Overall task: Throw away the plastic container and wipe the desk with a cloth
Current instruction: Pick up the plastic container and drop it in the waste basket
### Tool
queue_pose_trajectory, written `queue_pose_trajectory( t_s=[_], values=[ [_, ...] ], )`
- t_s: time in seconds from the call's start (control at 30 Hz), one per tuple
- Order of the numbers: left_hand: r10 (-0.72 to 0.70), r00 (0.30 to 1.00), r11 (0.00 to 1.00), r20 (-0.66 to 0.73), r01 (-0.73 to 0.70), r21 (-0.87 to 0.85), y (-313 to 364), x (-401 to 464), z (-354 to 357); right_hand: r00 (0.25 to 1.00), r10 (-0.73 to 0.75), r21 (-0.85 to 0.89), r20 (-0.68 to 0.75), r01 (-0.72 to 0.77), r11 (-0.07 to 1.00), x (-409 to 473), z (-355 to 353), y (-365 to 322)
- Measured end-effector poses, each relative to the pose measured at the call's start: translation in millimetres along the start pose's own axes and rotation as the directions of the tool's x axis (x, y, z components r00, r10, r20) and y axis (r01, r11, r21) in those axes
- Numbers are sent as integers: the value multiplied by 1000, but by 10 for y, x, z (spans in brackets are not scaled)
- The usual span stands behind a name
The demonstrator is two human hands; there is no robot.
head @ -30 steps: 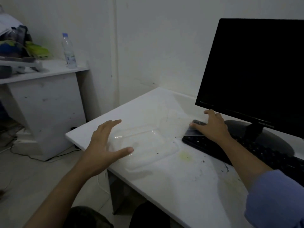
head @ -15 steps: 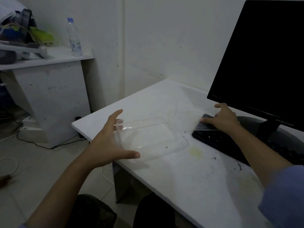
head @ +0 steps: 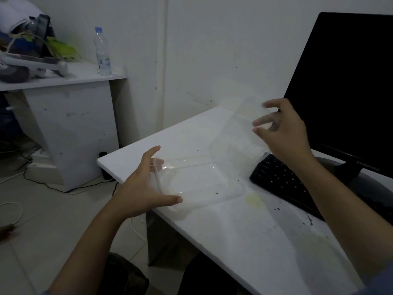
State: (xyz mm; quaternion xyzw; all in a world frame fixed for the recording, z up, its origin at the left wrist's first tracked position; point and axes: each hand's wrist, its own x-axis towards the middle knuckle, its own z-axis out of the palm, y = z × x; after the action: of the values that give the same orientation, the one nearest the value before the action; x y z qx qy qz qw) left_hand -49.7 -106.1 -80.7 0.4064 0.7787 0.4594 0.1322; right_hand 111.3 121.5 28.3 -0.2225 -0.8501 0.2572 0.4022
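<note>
A clear hinged plastic container [head: 202, 184] lies at the left end of the white desk [head: 244, 241]. My left hand [head: 140, 188] spans its left end, thumb on the near rim and fingers at the far rim, some showing through the plastic. The transparent lid [head: 238, 133] stands raised and tilted. My right hand [head: 282, 133] holds its upper edge with curled, blurred fingers above the keyboard's left end. A yellow stain [head: 254, 200] and dark specks mark the desk just right of the container.
A black keyboard [head: 282, 182] and a dark monitor [head: 344, 92] fill the desk's right side. A white side table [head: 63, 79] on the left carries a water bottle [head: 102, 52] and clutter. Cables run over the tiled floor [head: 53, 209].
My right hand rose from the keyboard's corner, swinging the lid up with it. My left hand closed in on the container's left end and stays there.
</note>
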Motion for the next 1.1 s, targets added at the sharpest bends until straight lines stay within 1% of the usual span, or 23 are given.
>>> queue_pose_trajectory(
  t_s=[0.07, 0.13, 0.17, 0.2, 0.27, 0.37, 0.47, 0.53, 0.67, 0.77, 0.83, 0.93, 1.0, 1.07, 1.1],
  values=[
    [2, 1000, 1000, 9, -2, -7, -5, -6, -3, 992, -120, -119, 27, 122, 985, -111, 116, -250],
    [5, 1000, 1000, 10, -5, -7, -3, -10, -10, 962, -255, -257, 93, 271, 928, -257, 260, -444],
    [6, 1000, 1000, 9, -6, -9, 2, -13, -11, 945, -294, -294, 143, 324, 899, -331, 340, -517],
    [6, 1000, 1000, 9, -6, -12, 10, -16, -14, 932, -300, -307, 201, 351, 885, -398, 420, -582],
    [13, 1000, 1000, 5, -13, -21, 23, -21, -2, 916, -253, -303, 311, 348, 887, -537, 558, -673],
    [22, 999, 999, -26, -23, -37, 11, -36, 12, 870, -175, -316, 461, 346, 883, -705, 761, -734],
    [38, 998, 997, -49, -41, -68, 19, -58, 19, 832, -98, -306, 545, 307, 901, -792, 956, -767],
    [50, 997, 993, -59, -56, -101, 43, -74, 21, 810, -33, -333, 586, 278, 901, -807, 1081, -774],
    [68, 996, 991, -57, -74, -109, 54, -85, 28, 781, 71, -392, 620, 230, 891, -804, 1200, -797],
    [78, 995, 992, -59, -83, -94, 31, -80, 39, 764, 113, -378, 635, 179, 908, -784, 1204, -836],
    [80, 995, 992, -65, -85, -89, 6, -74, 47, 765, 112, -314, 634, 123, 941, -778, 1162, -860],
    [76, 995, 994, -66, -80, -69, -33, -66, 41, 788, 101, -168, 607, 3, 986, -758, 1032, -876],
    [70, 995, 996, -69, -73, -55, -59, -61, 37, 825, 38, -96, 564, 20, 995, -683, 949, -848],
    [58, 996, 997, -75, -61, -39, -70, -53, 41, 862, -62, -81, 504, 118, 990, -530, 911, -760],
    [54, 996, 998, -78, -57, -34, -75, -47, 46, 859, -104, -107, 501, 180, 978, -444, 907, -693]
  ],
)
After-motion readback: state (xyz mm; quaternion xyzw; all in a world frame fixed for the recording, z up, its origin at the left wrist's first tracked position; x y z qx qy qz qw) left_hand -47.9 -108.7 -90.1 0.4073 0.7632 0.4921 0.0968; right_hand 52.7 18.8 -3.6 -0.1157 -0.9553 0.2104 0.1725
